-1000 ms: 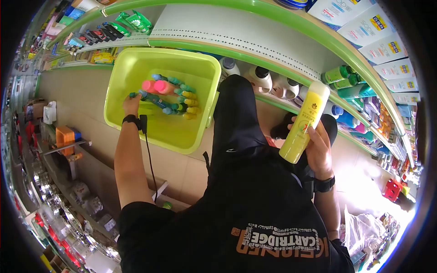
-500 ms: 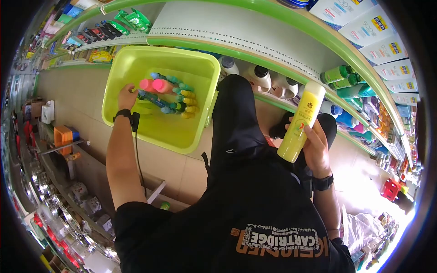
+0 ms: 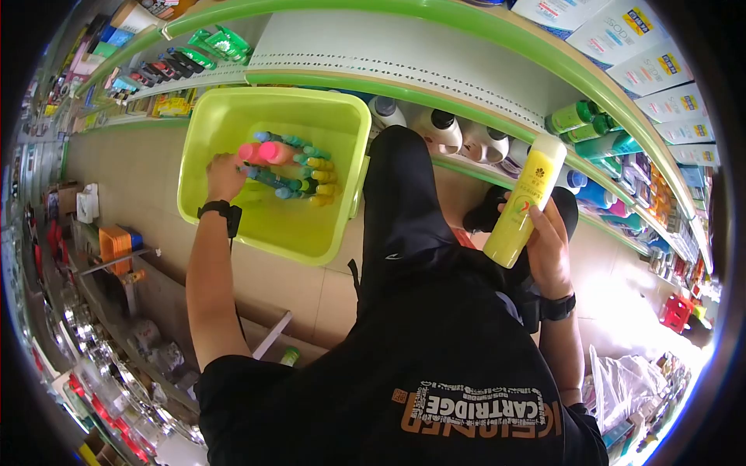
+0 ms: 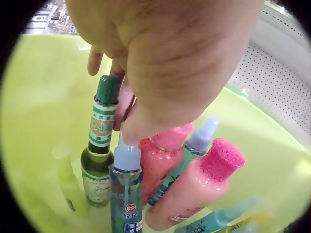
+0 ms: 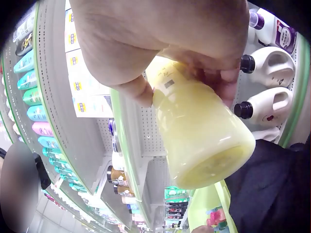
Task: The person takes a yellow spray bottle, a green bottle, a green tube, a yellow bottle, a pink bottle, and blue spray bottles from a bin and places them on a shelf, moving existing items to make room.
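Note:
My right hand [image 3: 550, 252] grips a yellow bottle [image 3: 522, 206] with a pale cap, thumb and fingers around it, tilted above my leg. Inside a lime-green plastic tub [image 3: 299, 247], my left hand [image 3: 224, 180] reaches down among the bottles. In the left wrist view its thumb and fingers are right at the top of a blue spray bottle [image 4: 126, 194], beside a green-capped glass bottle [image 4: 99, 126]; I cannot tell whether they pinch it. Next to these stand pink bottles [image 4: 194, 189], one with a glittery cap. Small bottles with yellow tops [image 3: 322, 189] lie at the right of the group.
A green-edged shelf [image 3: 404, 54] runs along the far side of the tub. Below it, white jugs [image 3: 439, 130] with black caps stand close to my knee [image 3: 400, 179]. White boxes [image 3: 622, 39] and green bottles [image 3: 575, 116] fill the shelves at right.
My left hand first held a dark green-capped bottle, let it go and drew back, then came in again toward the bottle tops. My right hand keeps holding the yellow bottle nearly in place.

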